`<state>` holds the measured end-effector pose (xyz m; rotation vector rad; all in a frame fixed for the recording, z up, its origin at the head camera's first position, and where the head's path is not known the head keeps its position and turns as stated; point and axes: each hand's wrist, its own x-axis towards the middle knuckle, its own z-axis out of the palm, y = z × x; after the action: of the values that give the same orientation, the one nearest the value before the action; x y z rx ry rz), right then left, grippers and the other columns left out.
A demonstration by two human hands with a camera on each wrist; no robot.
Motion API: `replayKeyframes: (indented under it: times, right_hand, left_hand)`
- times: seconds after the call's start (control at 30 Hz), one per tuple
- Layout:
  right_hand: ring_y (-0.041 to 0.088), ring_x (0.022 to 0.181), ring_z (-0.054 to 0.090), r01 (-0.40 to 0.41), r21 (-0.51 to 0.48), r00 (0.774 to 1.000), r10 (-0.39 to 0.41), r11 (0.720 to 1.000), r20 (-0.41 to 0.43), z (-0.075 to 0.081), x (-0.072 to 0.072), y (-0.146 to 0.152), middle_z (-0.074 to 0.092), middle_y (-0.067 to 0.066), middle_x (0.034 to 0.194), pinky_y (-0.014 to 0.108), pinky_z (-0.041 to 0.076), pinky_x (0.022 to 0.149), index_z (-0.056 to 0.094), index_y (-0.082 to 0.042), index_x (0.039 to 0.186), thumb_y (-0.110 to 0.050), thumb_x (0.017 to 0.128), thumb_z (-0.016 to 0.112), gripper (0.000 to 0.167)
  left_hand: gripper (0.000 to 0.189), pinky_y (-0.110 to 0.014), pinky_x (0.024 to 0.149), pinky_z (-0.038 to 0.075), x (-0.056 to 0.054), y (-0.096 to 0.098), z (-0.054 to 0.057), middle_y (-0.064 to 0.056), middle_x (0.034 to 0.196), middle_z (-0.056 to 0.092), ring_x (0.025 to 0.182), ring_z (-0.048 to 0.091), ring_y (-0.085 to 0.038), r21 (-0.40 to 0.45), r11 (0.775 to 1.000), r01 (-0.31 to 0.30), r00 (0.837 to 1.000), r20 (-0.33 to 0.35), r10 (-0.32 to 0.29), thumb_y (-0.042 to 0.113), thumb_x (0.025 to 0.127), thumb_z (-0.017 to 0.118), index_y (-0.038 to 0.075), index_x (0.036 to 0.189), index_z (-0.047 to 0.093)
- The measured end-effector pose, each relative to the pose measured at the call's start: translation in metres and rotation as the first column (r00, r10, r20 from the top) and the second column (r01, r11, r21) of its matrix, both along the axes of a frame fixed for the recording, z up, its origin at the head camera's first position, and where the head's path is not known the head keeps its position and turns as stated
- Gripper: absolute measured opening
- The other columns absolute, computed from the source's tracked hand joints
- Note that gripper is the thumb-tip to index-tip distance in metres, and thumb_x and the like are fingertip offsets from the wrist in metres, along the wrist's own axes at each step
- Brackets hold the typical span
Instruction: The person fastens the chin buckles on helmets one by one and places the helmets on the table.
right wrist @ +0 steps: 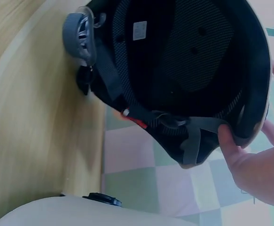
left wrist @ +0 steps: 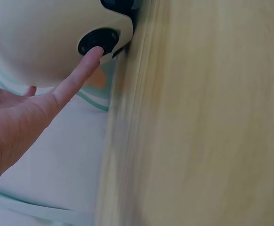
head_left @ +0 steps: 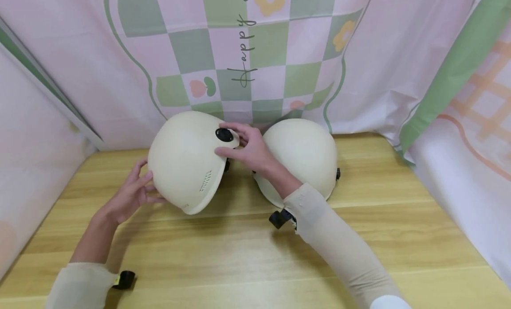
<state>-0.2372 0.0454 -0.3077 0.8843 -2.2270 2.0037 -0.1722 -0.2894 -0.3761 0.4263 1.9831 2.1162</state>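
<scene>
A cream helmet [head_left: 185,158] is tipped over on the left, its rim turned toward the right. At the edge by a black oval piece [head_left: 224,134], my right hand [head_left: 253,147] pinches the shell, with one finger inside at the grey strap [right wrist: 206,124]. My left hand [head_left: 133,191] supports the opposite side with spread fingers; one straight finger touches a black round piece [left wrist: 99,41]. The black padded lining [right wrist: 174,52] faces the right wrist camera, with a grey chin pad [right wrist: 74,35] and a red buckle part [right wrist: 136,120] on the straps.
A second cream helmet [head_left: 303,154] rests dome up on the wooden table [head_left: 239,264], partly behind my right forearm. A patterned curtain [head_left: 267,47] hangs along the back edge, and more cloth hangs at both sides.
</scene>
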Motion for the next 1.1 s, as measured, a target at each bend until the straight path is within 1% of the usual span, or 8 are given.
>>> replayKeyframes:
  times: [0.3,0.37,0.47,0.6,0.7,0.83,1.0,1.1]
  right_hand:
    - [0.027,0.130,0.059,-0.019,-0.058,0.999,0.018,0.998,-0.029,0.003,0.001,-0.001,0.055,0.018,0.147,0.033,0.047,0.110,0.055,0.003,0.145,0.003,0.090,0.076,0.060]
    - [0.028,0.126,0.061,-0.017,-0.068,0.999,0.014,0.998,-0.037,0.003,0.001,-0.002,0.057,0.018,0.145,0.034,0.049,0.107,0.055,0.004,0.145,0.003,0.089,0.077,0.059]
    - [0.027,0.121,0.063,-0.011,-0.072,0.999,0.008,0.997,-0.038,0.004,0.001,-0.003,0.058,0.017,0.143,0.034,0.050,0.105,0.056,0.003,0.144,0.002,0.089,0.077,0.059]
    - [0.026,0.118,0.064,-0.008,-0.074,1.000,0.006,0.997,-0.031,0.004,0.000,-0.005,0.059,0.016,0.142,0.034,0.051,0.104,0.056,0.003,0.144,0.002,0.090,0.077,0.059]
    - [0.028,0.116,0.065,-0.012,-0.077,1.000,0.010,0.997,-0.025,0.004,0.000,-0.006,0.060,0.017,0.140,0.034,0.052,0.103,0.056,0.002,0.145,0.002,0.090,0.076,0.058]
    - [0.030,0.115,0.066,-0.017,-0.075,1.000,0.016,0.997,-0.012,0.005,0.001,-0.007,0.062,0.019,0.137,0.035,0.053,0.103,0.055,0.002,0.146,0.002,0.091,0.075,0.058]
    - [0.030,0.116,0.067,-0.013,-0.061,1.000,0.014,0.998,0.007,0.005,0.003,-0.008,0.062,0.018,0.138,0.035,0.053,0.102,0.055,-0.001,0.148,-0.001,0.092,0.075,0.059]
    - [0.029,0.116,0.066,-0.017,-0.042,1.000,0.017,0.999,-0.002,0.004,0.003,-0.009,0.059,0.015,0.143,0.034,0.053,0.102,0.053,-0.003,0.150,-0.003,0.094,0.074,0.060]
  left_hand:
    - [0.045,-0.046,0.091,0.059,0.002,0.000,-0.001,0.007,0.141,0.057,0.119,0.067,-0.014,-0.058,0.997,0.050,0.998,-0.028,-0.051,0.025,0.113,0.038,0.025,0.155,0.022]
    - [0.049,-0.041,0.093,0.058,0.003,-0.001,0.002,-0.001,0.147,0.049,0.121,0.063,-0.011,-0.123,0.992,0.014,0.999,-0.039,-0.019,0.025,0.113,0.039,0.021,0.158,0.019]
    - [0.057,-0.028,0.098,0.052,0.004,0.002,0.010,-0.020,0.155,0.035,0.128,0.054,-0.013,-0.198,0.974,-0.111,0.990,-0.109,0.091,0.020,0.111,0.045,0.012,0.161,0.018]
    - [0.066,-0.024,0.108,0.042,0.003,0.015,0.028,-0.025,0.163,0.025,0.142,0.038,-0.031,-0.251,0.925,-0.286,0.935,-0.285,0.212,0.007,0.105,0.056,0.004,0.161,0.022]
    - [0.072,-0.046,0.116,0.037,0.002,0.027,0.044,-0.019,0.165,0.029,0.147,0.031,-0.041,-0.319,0.877,-0.359,0.892,-0.395,0.221,0.006,0.100,0.064,0.006,0.162,0.027]
    - [0.082,-0.072,0.113,0.029,0.000,0.041,0.063,-0.014,0.167,0.030,0.149,0.029,-0.043,-0.412,0.804,-0.429,0.844,-0.500,0.194,0.016,0.093,0.075,0.013,0.163,0.032]
    - [0.080,-0.078,0.111,0.026,-0.007,0.056,0.077,-0.011,0.169,0.027,0.153,0.025,-0.041,-0.507,0.705,-0.496,0.771,-0.630,0.090,0.027,0.089,0.078,0.020,0.159,0.041]
    - [0.076,-0.079,0.106,0.032,-0.009,0.060,0.079,-0.010,0.169,0.028,0.151,0.029,-0.043,-0.537,0.663,-0.522,0.749,-0.661,0.054,0.033,0.090,0.078,0.021,0.157,0.044]
